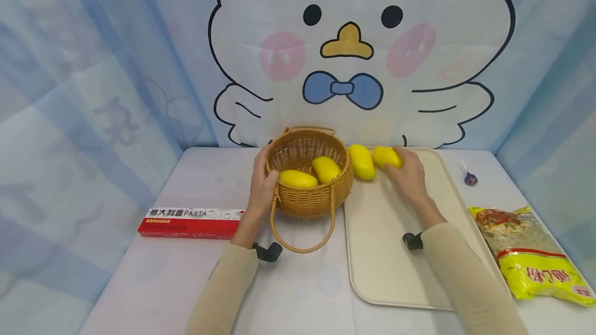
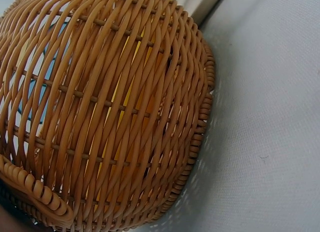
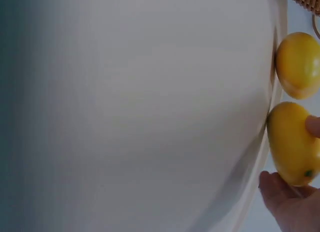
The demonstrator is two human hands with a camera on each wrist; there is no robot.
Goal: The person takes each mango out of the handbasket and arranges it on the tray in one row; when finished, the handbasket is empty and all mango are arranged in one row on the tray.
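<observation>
My left hand (image 1: 263, 185) grips the left side of a brown wicker basket (image 1: 309, 203), the thumb by its rim. Inside the basket lie two yellow mangoes, one on the left (image 1: 298, 179) and one on the right (image 1: 326, 169). The basket's weave (image 2: 125, 101) fills much of the left wrist view, with yellow showing through. At the far end of the tray, my right hand (image 1: 411, 174) holds a yellow mango (image 1: 386, 157) between thumb and fingers. Another mango (image 1: 361, 162) rests between that one and the basket, at the tray's far left corner.
A cream tray (image 1: 396, 252) lies right of the basket, under my right forearm. Left of the basket is a red and white pasta box (image 1: 191, 226). On the far right are a lollipop (image 1: 471, 179) and a yellow noodle bag (image 1: 535, 257). A printed curtain (image 1: 349, 123) stands behind the table.
</observation>
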